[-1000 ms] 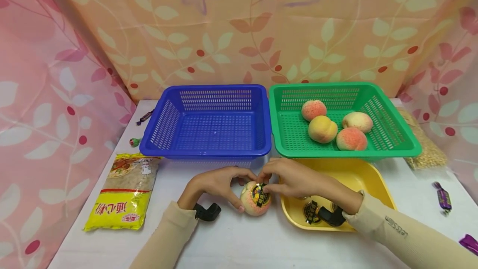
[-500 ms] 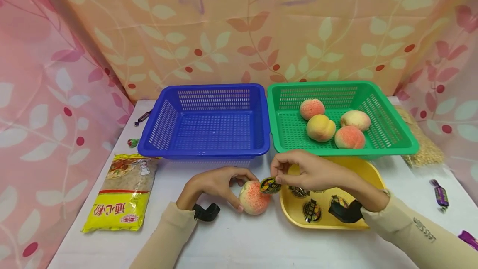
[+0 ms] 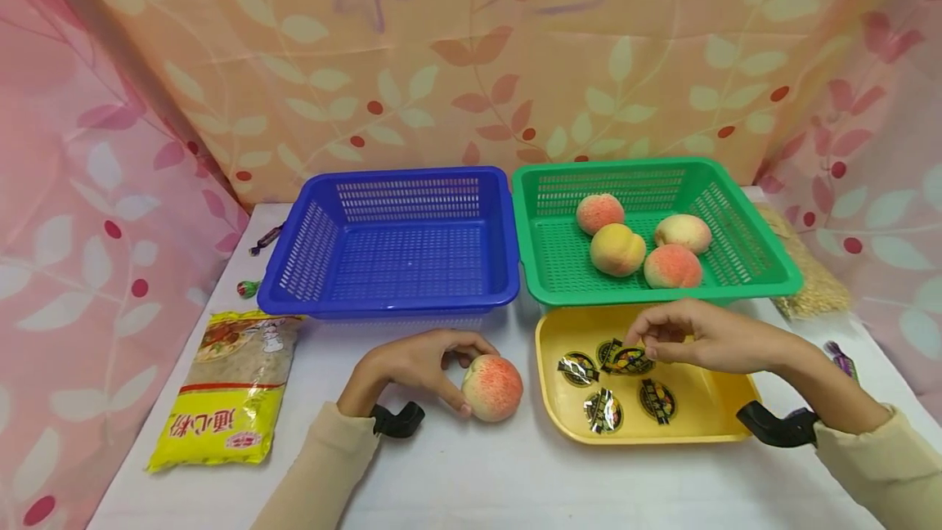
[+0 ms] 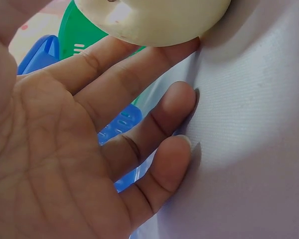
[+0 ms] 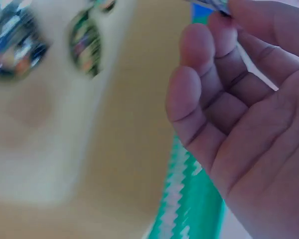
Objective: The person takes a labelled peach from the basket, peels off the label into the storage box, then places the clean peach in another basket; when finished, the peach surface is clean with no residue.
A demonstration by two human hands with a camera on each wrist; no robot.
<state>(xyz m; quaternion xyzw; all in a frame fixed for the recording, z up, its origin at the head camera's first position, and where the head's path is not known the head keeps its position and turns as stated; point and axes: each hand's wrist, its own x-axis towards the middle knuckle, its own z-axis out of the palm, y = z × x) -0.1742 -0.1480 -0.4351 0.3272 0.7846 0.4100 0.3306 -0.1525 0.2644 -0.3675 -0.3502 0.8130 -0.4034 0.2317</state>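
Note:
On the white table, my left hand (image 3: 415,365) holds a red-and-cream peach (image 3: 495,388) between thumb and fingers. The peach's pale underside fills the top of the left wrist view, and two fingers reach it there. Over the yellow tray (image 3: 710,403), my right hand (image 3: 710,338) pinches a round black-and-gold sticker (image 3: 631,361) between thumb and forefinger. Only an edge of that sticker shows in the right wrist view. Several similar stickers (image 3: 657,401) lie in the tray.
Behind stand a blue basket (image 3: 390,305) and a green basket (image 3: 545,293) with several peaches (image 3: 618,250) inside. A food packet (image 3: 228,391) lies at left, a bag of grains (image 3: 813,285) at right. Wrapped candies (image 3: 266,240) lie near the table's edges.
My right hand has pulled the sticker off the peach and carried it right, over the yellow tray. My left hand keeps its hold on the peach.

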